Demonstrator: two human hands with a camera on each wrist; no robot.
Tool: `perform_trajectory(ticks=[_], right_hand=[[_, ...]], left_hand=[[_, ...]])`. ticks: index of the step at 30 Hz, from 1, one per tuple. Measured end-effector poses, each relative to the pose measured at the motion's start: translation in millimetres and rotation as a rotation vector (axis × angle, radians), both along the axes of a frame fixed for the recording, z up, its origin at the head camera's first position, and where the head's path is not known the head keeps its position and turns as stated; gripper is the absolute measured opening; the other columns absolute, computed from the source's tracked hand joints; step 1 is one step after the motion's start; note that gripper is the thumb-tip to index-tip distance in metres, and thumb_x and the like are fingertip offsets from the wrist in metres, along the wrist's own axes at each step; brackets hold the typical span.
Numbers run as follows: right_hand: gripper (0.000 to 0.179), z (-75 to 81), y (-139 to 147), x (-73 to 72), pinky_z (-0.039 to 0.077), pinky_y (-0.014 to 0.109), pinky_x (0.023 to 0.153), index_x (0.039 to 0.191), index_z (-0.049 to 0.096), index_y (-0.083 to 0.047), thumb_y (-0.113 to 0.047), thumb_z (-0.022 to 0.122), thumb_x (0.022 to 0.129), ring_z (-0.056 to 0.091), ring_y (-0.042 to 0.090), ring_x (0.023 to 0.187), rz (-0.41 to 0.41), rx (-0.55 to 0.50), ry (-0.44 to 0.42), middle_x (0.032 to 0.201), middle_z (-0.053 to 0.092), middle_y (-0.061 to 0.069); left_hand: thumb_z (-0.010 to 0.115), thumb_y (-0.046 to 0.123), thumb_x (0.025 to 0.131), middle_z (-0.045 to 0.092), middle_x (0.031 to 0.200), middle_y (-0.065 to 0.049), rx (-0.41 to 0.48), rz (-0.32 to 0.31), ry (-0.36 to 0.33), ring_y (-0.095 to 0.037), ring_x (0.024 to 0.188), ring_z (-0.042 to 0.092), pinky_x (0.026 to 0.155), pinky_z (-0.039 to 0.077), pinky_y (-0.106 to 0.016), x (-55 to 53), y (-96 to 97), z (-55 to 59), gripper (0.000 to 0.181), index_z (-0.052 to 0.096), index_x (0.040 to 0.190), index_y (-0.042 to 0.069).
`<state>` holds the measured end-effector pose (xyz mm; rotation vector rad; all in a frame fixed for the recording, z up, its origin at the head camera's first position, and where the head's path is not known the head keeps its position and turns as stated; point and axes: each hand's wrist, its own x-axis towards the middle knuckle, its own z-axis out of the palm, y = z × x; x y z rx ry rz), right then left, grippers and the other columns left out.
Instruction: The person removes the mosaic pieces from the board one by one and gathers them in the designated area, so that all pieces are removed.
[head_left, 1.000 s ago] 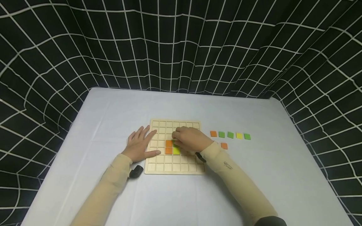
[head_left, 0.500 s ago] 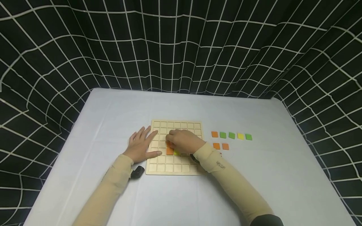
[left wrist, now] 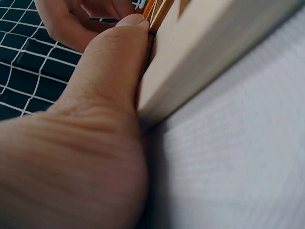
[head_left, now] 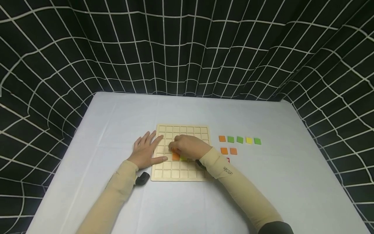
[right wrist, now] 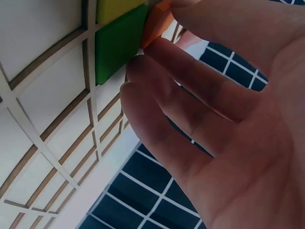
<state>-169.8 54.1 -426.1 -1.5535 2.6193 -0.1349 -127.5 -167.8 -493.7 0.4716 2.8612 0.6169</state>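
Observation:
A wooden grid board (head_left: 163,174) lies on the table. My left hand (head_left: 143,155) is spread flat at its left edge, with the thumb and a fingertip resting on the board. My right hand (head_left: 191,145) is over the middle of the board, its fingers bent downward. In the right wrist view its thumb and forefinger pinch an orange tile (right wrist: 156,24), which stands at an angle beside a green tile (right wrist: 119,45) and a yellow tile (right wrist: 116,9). Another orange tile (head_left: 176,157) sits in a cell just below the hand. The right hand hides part of these tiles in the head view.
Right of the board is a row of loose tiles: an orange tile (head_left: 222,138), green ones and a yellow tile (head_left: 249,140). Two orange tiles lie below it, with a red piece (head_left: 228,160) partly behind the right sleeve. A black gridded curtain (head_left: 187,48) surrounds the table.
My right hand has shifted left across the board, from over the green tile to the upper orange tile, and its fingers have come down there. My left hand stays put.

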Motion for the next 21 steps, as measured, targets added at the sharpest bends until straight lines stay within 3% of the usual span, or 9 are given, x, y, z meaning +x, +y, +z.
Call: perform_trajectory(ticks=[7,15,21], right_hand=[[0.015,-0.4,3.2,-2.1,0.051,0.019,0.078,0.101,0.074,-0.017,-0.012,0.064,0.091,0.061,0.009,0.079,0.055,-0.031,-0.043,0.090,0.067,-0.002],[0.015,1.5,5.0,-1.5,0.052,0.021,0.080,0.104,0.071,-0.018,-0.013,0.063,0.092,0.061,0.008,0.083,0.017,-0.013,-0.064,0.094,0.065,-0.004],[0.013,2.0,5.3,-0.4,0.053,0.024,0.077,0.103,0.069,-0.019,-0.014,0.065,0.092,0.060,0.009,0.081,-0.004,-0.012,-0.032,0.092,0.065,-0.004]], left_hand=[[0.056,0.068,0.082,0.004,0.161,-0.011,0.024,-0.002,-0.004,-0.035,0.147,-0.001,0.113,0.002,-0.059,1.1,1.3,2.8,0.093,0.018,0.154,0.024],[0.055,0.070,0.082,0.004,0.161,-0.010,0.023,0.004,-0.001,-0.034,0.147,-0.002,0.113,0.001,-0.058,0.4,0.5,-0.1,0.093,0.017,0.154,0.025],[0.055,0.070,0.082,0.004,0.161,-0.010,0.020,0.002,0.008,-0.035,0.147,-0.001,0.113,0.002,-0.058,0.4,0.8,-0.3,0.093,0.017,0.154,0.024]])
